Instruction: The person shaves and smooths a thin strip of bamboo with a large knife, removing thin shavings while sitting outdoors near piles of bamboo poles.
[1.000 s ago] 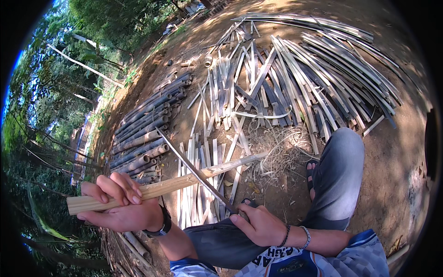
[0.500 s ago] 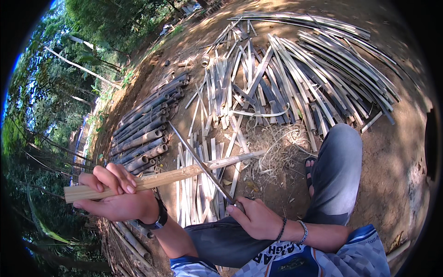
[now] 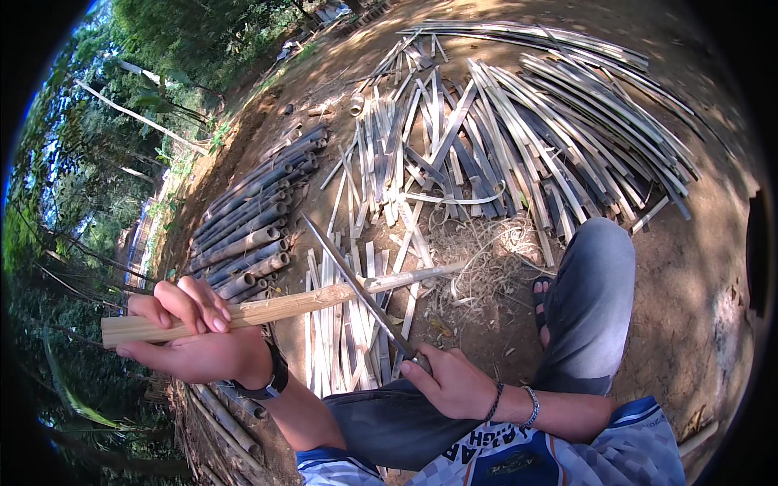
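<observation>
A bamboo stick (image 3: 267, 308) is being held roughly level across the front of the body, its pale cut end projecting to the left and its thinner far end reaching over the ground toward the right. It is being gripped near the thick end by the left hand (image 3: 190, 344), whose fingers are being wrapped fully round it, thumb underneath. A long knife (image 3: 356, 283) is being laid across the stick at about mid-length, the blade slanting up and away to the left; its handle is being enclosed by the right hand (image 3: 450, 381), fingers closed tight, so little of the handle is being shown. The stick is being judged stiff, light and dry, with a smooth rind likely to be slippery and split edges likely to be sharp; it is best being taken near the thick end, well clear of the blade. Below the stick, a small heap of pale split strips (image 3: 344, 340) is lying on the dirt. To the left, a stack of dark round poles (image 3: 251, 227) is being kept in rows. Farther off, a wide spread of long split slats (image 3: 527, 138) is covering the ground. A tangle of shavings (image 3: 486, 259) is lying just beside the bent knee (image 3: 596, 275).
</observation>
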Demonstrator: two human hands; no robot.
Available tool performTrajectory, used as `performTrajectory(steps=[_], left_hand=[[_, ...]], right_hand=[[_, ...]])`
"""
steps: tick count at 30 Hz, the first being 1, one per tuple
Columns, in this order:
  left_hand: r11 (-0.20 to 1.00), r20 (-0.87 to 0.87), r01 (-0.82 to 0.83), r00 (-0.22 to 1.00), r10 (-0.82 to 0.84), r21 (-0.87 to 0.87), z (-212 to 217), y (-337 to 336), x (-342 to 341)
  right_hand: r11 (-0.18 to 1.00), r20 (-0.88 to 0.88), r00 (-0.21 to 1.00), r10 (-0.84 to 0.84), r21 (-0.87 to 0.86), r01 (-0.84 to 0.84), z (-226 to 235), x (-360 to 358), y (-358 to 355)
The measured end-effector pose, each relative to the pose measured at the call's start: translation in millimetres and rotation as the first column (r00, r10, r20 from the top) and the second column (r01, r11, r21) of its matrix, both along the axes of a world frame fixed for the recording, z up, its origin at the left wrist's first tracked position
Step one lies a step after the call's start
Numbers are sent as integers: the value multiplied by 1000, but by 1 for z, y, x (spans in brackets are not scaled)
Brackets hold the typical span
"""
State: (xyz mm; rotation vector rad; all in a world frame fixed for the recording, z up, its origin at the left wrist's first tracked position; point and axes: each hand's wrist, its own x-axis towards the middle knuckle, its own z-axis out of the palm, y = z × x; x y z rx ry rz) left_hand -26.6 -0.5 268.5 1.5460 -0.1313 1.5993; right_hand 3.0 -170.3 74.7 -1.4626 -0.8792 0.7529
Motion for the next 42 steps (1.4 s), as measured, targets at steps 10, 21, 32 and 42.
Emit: performTrajectory(steps=[10, 21, 32, 42], left_hand=[[992, -32, 115, 993, -113, 45, 1, 15, -4], [1000, -16, -2, 1000, 2, 22, 0, 8, -4], [999, -3, -10, 1000, 10, -43, 3, 18, -3], [995, -43, 94, 995, -93, 16, 3, 22, -5]], right_hand=[[988, -207, 966, 154, 47, -147, -19, 24, 5], [989, 128, 989, -72, -115, 87, -12, 14, 0], [996, 8, 996, 90, -5, -90, 10, 11, 5], [995, 51, 996, 74, 59, -77, 11, 14, 7]])
